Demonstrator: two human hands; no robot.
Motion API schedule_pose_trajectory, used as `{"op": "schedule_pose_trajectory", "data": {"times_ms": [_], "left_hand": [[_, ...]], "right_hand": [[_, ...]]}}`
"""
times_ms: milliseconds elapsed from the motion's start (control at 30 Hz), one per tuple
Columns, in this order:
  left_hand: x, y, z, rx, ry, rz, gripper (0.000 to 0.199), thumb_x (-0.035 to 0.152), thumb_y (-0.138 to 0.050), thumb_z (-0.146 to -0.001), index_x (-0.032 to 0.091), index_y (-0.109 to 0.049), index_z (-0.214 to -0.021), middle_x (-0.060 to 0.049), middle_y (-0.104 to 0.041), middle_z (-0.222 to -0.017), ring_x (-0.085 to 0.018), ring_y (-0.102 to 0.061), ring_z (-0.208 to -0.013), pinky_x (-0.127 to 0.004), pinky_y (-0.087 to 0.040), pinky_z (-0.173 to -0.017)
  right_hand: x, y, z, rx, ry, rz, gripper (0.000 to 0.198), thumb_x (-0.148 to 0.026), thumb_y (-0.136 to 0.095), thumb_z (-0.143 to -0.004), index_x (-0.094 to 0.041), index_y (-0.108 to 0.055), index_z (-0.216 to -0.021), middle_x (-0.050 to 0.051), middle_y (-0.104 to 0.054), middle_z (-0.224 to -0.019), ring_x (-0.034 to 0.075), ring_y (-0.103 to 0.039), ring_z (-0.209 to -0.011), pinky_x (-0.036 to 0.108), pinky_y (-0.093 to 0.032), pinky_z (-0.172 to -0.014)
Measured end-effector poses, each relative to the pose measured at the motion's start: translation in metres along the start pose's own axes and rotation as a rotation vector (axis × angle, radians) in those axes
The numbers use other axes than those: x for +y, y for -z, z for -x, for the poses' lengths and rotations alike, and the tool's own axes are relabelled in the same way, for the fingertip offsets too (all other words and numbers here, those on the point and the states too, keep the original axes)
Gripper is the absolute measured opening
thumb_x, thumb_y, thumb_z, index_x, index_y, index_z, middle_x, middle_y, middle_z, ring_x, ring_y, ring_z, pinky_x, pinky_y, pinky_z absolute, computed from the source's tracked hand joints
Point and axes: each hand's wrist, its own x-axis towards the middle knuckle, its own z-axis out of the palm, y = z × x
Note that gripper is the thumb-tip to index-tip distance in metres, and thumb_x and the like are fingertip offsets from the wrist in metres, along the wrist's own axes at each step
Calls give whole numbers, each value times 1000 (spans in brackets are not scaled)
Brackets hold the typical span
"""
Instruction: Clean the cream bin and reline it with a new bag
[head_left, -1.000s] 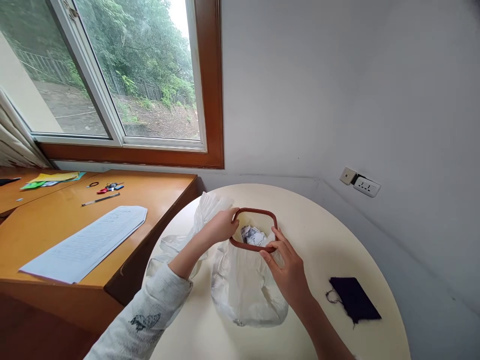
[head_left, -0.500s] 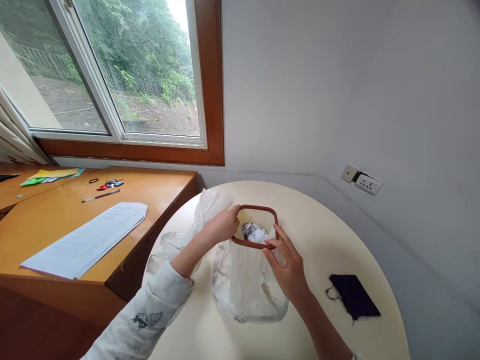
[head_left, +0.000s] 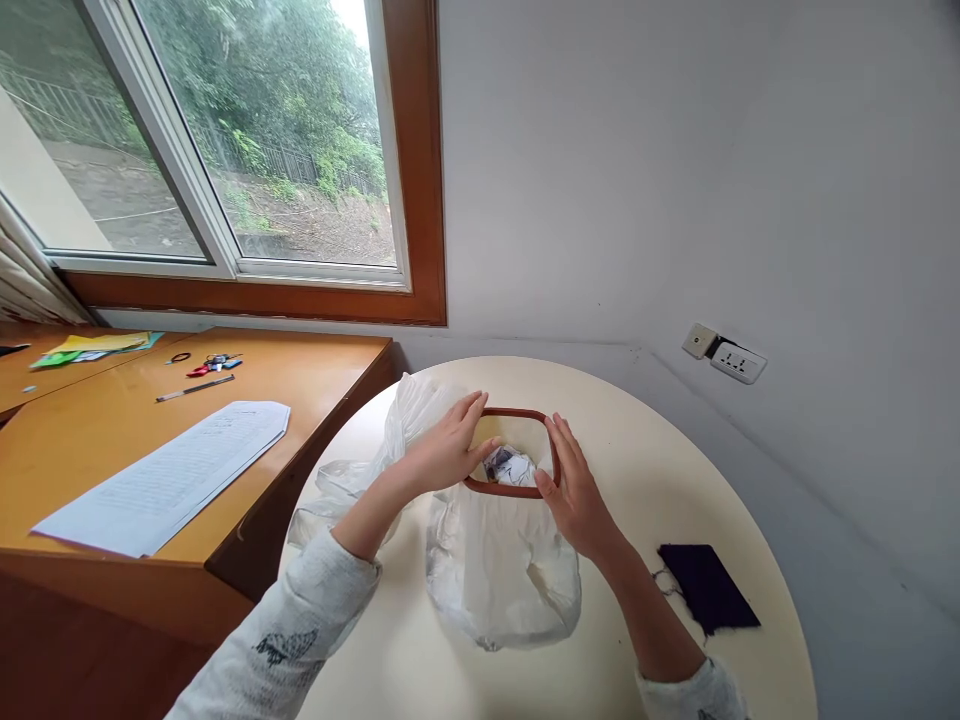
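Waste bin and hands, seen from above. The waste bin (head_left: 504, 491), edged by a reddish-brown rim (head_left: 519, 412), stands just below the centre of the frame on a round cream tabletop (head_left: 637, 450); crumpled white paper (head_left: 512, 468) lies inside it. The left hand (head_left: 450, 447) rests at the rim's left side, spread wide, fingers extended and thumb over the opening. The right hand (head_left: 574, 490) lies along the right side, likewise wide, its fingertips near the far corner and thumb at the near one. Translucent plastic (head_left: 499, 575) spreads below the rim toward the lower centre; more plastic (head_left: 341, 485) lies bunched beyond the left forearm. Lower right: dark purple cloth (head_left: 709, 588) with frayed threads. Left of frame: printed sheets (head_left: 172, 480) and a pen (head_left: 195, 388) on a wooden tabletop (head_left: 322, 375).
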Motion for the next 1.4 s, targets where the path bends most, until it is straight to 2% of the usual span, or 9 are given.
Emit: {"op": "schedule_pose_trajectory", "data": {"times_ms": [67, 167, 333, 467, 800, 1133, 1400], "left_hand": [[-3, -1, 2, -87, -32, 81, 71, 54, -31, -87, 17, -7, -143, -9, -5, -151, -23, -4, -138, -39, -14, -110], [-9, -4, 3, -169, -13, 150, 76, 58, -33, -85, 22, 0, -143, -4, 1, -151, -22, 3, -138, -41, -10, -111], [-18, -9, 4, -156, -28, 193, 85, 60, -44, -80, 25, 0, -143, -1, 6, -151, -22, 3, -138, -40, -12, -112], [-20, -12, 5, -142, -40, 237, 84, 58, -47, -79, 27, -3, -143, -1, 4, -151, -23, 2, -138, -41, -13, -111], [-17, -17, 6, -99, 5, 289, 87, 57, -51, -77, 24, -4, -143, -2, 1, -151, -22, 0, -138, -41, -12, -112], [-18, -31, 6, 62, -19, 396, 73, 48, -50, -82, 23, -16, -142, -3, -13, -150, -22, -9, -138, -40, -13, -112], [-15, -51, 8, 288, -61, 689, 58, 25, -45, -81, 21, -31, -137, -2, -26, -146, -22, -19, -135, -38, -16, -112]], "right_hand": [[4, 0, -4, -51, -17, -54, 64, -44, -39, -89, -24, -11, -142, 6, -12, -150, 22, -9, -137, 49, -18, -110], [10, -1, -5, -72, -35, -131, 65, -46, -39, -88, -26, -10, -143, 4, -11, -150, 21, -10, -137, 45, -19, -110], [12, -4, -4, -67, -61, -204, 64, -46, -40, -88, -28, -12, -142, 1, -11, -150, 20, -9, -137, 43, -18, -111], [12, -8, -3, -34, -67, -261, 61, -44, -40, -88, -29, -14, -141, 1, -12, -150, 19, -10, -137, 42, -18, -111], [16, -28, 0, 157, -30, -389, 46, -35, -36, -89, -26, -32, -133, 2, -20, -148, 20, -17, -136, 43, -20, -110], [20, -39, 0, 247, 8, -505, 42, -35, -33, -89, -24, -37, -129, 3, -23, -146, 21, -19, -135, 46, -19, -110], [17, -51, -1, 341, 19, -557, 42, -36, -30, -89, -22, -39, -127, 5, -26, -145, 22, -19, -135, 47, -18, -110]]}}
